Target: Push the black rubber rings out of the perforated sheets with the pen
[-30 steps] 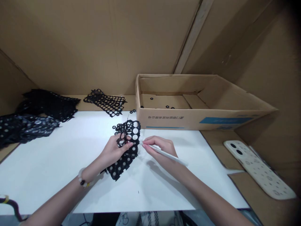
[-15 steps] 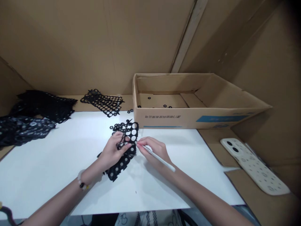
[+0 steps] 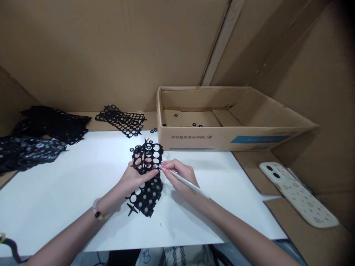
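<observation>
A black sheet with rows of round holes (image 3: 146,204) lies on the white table, partly punched out. Its upper part is gripped by my left hand (image 3: 137,175), whose thumb presses on the front while the fingers show behind the holes. My right hand (image 3: 180,175) pinches a thin white pen-like stick (image 3: 191,185), its tip touching the sheet's right edge beside my left thumb. Small black rings (image 3: 131,149) lie at the sheet's upper left. What the stick's tip does at the hole is too small to make out.
An open cardboard box (image 3: 191,138) with several black rings inside stands at the back right. Another holed black sheet (image 3: 122,120) lies behind, and piled black sheets (image 3: 52,122) lie at left. A phone (image 3: 298,195) rests on cardboard at right.
The black sheet has turned, its lower end swinging to the right and showing more open holes at its left. My left hand's fingers have moved behind it. My right hand stays nearly in place.
</observation>
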The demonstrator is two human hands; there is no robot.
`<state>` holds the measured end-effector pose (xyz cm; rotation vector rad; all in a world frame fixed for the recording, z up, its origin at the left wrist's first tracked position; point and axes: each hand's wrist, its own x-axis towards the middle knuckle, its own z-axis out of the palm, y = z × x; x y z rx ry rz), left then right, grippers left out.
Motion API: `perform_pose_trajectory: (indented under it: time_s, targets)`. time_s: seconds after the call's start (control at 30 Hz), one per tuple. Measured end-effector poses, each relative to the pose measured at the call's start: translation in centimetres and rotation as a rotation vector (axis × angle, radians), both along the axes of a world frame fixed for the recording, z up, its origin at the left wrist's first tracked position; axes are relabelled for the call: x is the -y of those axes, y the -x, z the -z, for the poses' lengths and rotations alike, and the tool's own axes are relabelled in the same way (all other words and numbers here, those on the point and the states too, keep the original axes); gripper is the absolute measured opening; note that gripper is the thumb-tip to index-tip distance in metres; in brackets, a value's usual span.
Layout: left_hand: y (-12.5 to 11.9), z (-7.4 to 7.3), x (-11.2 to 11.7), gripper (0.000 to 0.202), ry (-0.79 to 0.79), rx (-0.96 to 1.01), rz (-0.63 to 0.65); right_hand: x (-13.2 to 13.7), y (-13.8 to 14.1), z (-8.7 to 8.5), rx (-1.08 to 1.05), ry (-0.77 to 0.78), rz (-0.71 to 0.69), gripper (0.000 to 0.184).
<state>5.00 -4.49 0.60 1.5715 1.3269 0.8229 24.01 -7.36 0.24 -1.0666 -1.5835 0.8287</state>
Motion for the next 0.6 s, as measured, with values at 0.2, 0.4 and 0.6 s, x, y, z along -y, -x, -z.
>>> perform_pose_trajectory:
  time_s: [0.2, 0.4, 0.6]
  targets:
    - [0.4, 1.0, -1.3, 0.070, -0.675, -0.237, -0.340, 0.2, -0.2, -0.6, -0.057, 0.042, 0.010, 0.012]
    - [0.4, -0.4, -0.6, 0.007, -0.591, -0.409, 0.172, 0.4, 0.1, 0.4, -0.087, 0.035, -0.045, 0.008]
    - [0.4, -1.0, -0.7, 0.026, -0.385, -0.121, 0.246, -0.1, -0.4, 0.3, 0.107, 0.024, 0.078, 0.012]
